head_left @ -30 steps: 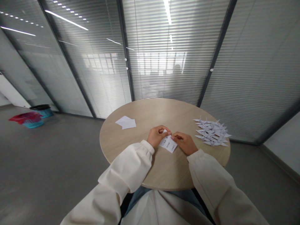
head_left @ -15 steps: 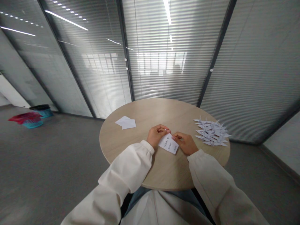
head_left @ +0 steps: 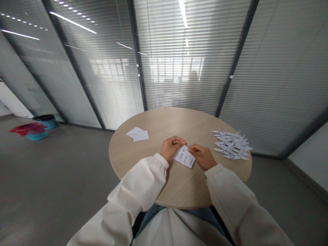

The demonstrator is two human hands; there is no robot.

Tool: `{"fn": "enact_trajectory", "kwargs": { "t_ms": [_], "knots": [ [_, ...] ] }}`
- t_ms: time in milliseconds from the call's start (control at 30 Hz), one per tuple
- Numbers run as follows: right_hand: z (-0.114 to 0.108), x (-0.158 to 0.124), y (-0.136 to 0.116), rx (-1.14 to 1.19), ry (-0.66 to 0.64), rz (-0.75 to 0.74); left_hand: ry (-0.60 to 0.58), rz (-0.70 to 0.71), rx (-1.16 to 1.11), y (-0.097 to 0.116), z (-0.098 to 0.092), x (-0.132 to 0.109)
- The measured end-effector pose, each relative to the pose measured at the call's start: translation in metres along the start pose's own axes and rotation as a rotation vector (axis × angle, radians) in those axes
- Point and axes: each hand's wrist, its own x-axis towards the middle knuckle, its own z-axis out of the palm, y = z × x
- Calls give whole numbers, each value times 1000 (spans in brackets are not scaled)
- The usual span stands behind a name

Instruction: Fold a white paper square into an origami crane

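A small white slip of paper [head_left: 185, 157] with printed lines lies on the round wooden table [head_left: 153, 160] in front of me. My left hand [head_left: 171, 147] curls its fingers and pinches the paper's upper edge. My right hand [head_left: 203, 155] pinches the same edge from the right, fingers closed. The two sets of fingertips nearly meet above the paper.
A heap of several folded white paper cranes [head_left: 232, 144] lies on the table's right side. Two white sheets [head_left: 138, 134] lie at the left. Glass walls with blinds stand behind. Bins [head_left: 38, 128] sit on the floor far left.
The paper has been pressed flatter and shifted slightly right between the fingertips; the hands have hardly moved.
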Motion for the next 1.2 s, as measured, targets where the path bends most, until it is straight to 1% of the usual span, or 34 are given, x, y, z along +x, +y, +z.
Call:
{"fn": "enact_trajectory", "kwargs": {
  "t_ms": [133, 300, 400, 500, 667, 767, 933, 1200],
  "knots": [
    [1, 0, -1, 6, 1, -2, 14, -2, -23, 2, 1, 0],
    [1, 0, -2, 5, 5, 17, 113, 55, -2, 4, -2, 1],
    [1, 1, -1, -39, 39, 34, 156, 102, 2, 3, -4, 2],
    [0, 1, 1, -94, 67, 32, 152, 127, 2, 2, -5, 3],
    [0, 1, 4, -130, 83, 31, 148, 124, -9, 1, -3, 2],
    [0, 2, 4, -112, 93, 47, 162, 128, -9, 3, -4, 2],
    [1, 3, 6, -19, 96, 50, 214, 144, -14, 3, -7, 4],
    [-1, 2, 9, -104, 107, 24, 228, 142, -22, 3, -7, 5]
  ]
}}
